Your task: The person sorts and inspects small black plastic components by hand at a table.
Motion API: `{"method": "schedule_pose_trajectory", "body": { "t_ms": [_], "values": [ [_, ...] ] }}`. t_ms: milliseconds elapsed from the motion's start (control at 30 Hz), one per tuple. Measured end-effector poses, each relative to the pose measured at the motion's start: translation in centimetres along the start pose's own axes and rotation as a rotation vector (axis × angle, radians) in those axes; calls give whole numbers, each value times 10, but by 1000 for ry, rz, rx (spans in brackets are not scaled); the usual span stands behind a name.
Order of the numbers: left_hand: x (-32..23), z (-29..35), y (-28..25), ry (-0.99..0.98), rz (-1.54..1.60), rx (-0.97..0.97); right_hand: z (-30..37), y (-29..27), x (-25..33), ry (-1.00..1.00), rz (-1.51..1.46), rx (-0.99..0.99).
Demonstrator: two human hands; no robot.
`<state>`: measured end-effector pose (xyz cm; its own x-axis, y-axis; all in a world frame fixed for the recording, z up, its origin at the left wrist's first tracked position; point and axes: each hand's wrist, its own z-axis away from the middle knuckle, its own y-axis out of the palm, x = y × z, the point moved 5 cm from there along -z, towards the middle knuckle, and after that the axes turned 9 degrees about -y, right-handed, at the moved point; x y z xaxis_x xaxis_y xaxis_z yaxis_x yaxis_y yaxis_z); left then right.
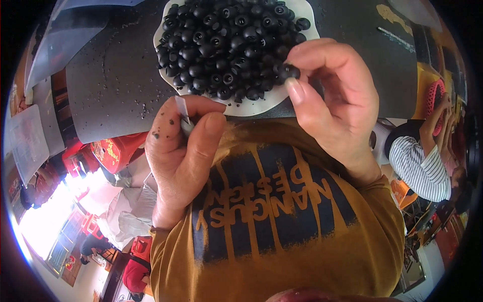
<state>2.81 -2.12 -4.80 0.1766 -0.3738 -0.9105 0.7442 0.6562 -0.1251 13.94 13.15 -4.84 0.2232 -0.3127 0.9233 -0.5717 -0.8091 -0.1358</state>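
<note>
A white wavy-rimmed plate (274,106) is heaped with small round black parts (221,50), many of them hollow with an opening on one side. Over its near right rim, my right hand (339,93) pinches one round black part (289,72) between thumb and forefinger. My left hand (178,146) is closed around a small blade (181,107) near the plate's lower left; its thin pale tip sticks up past the forefinger, while most of the handle is hidden. Dark crumbs cling to that forefinger.
The plate stands on a dark table (110,75) strewn with black crumbs on the left. A thin pale stick-like thing (396,39) lies at the far right. Clear plastic sheets (68,43) rise at the left. A person in a striped top (420,163) sits to the right, near a pink basket (435,103).
</note>
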Motion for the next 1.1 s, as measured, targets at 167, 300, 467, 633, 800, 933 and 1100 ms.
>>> {"method": "schedule_pose_trajectory", "body": {
  "t_ms": [167,300,467,633,800,933,1100],
  "values": [
    [-6,3,7,23,209,88,2,15,8,147,-435,69],
    [-12,0,19,105,210,249,3,24,14,140,-562,87],
    [-13,0,18,148,289,228,9,33,8,285,-784,44],
    [-6,4,19,167,244,232,6,40,17,156,-702,62],
    [1,5,20,165,262,193,10,44,15,175,-740,82],
    [0,5,19,286,191,212,10,46,15,235,-800,86],
    [-4,8,19,357,115,217,13,42,15,235,-639,138]
  ]
}}
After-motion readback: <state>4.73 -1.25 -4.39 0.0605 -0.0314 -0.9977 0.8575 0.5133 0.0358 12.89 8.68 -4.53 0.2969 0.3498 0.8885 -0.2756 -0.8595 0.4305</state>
